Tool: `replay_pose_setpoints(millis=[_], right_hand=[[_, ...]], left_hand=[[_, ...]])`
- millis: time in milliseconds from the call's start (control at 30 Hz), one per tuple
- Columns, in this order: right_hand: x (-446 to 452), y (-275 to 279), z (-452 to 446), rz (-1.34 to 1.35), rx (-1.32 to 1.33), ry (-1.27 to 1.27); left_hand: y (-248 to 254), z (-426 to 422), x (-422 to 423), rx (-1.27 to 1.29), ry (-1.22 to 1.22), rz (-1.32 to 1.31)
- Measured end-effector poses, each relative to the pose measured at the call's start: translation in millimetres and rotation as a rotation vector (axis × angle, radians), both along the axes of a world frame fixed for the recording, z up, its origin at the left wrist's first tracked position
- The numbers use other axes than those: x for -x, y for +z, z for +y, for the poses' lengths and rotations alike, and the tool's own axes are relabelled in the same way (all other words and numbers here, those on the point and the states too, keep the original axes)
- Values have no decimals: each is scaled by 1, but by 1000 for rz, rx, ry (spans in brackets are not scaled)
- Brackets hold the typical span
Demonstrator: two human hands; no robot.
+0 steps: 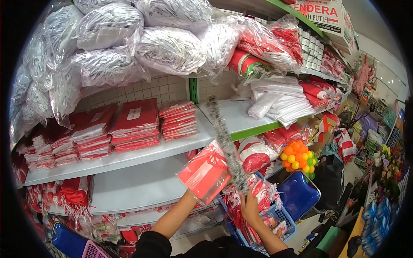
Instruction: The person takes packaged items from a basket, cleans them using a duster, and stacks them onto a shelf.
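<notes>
In my left hand is a flat red-and-white plastic-wrapped packet, held up at the front of the shelves; the fingers are mostly hidden behind it. My right hand is closed around the lower end of a long grey, fuzzy duster. The duster points up and slightly left, its tip in front of the upper shelf. Below my right hand stands a blue plastic basket filled with red-and-white fringed packets.
Stacks of red-and-white packets line the left shelf. Clear bags of white strips bulge above them. A blue stool seat and orange-yellow balls are to the right. Another blue seat is at lower left.
</notes>
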State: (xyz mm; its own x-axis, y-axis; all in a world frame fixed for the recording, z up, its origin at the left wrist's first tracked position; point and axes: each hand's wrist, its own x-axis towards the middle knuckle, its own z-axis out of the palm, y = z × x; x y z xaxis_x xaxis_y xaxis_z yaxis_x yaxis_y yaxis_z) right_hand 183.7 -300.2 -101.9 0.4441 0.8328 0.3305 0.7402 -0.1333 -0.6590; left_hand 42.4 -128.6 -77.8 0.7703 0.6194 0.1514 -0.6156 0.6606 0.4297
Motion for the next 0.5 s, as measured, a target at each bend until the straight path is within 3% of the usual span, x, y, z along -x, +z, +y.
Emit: replay_pose_setpoints(millis=[100, 200, 300, 400, 433, 500], right_hand=[[5, -15, -11, -307, 14, 350], [-8, -18, -12, -365, -116, 358], [-19, -19, -2, -59, -47, -46], [-15, -27, -4, -17, 20, -4], [-14, -36, -8, -254, -58, 143], [-19, -35, -6, -427, -72, 336]], left_hand=[[1, 2, -2, -2, -2, -6], [1, 3, 2, -3, 4, -14], [0, 5, 9, 7, 13, -26], [2, 8, 15, 6, 26, -36], [4, 9, 16, 4, 30, -38], [5, 12, 18, 0, 36, -42]])
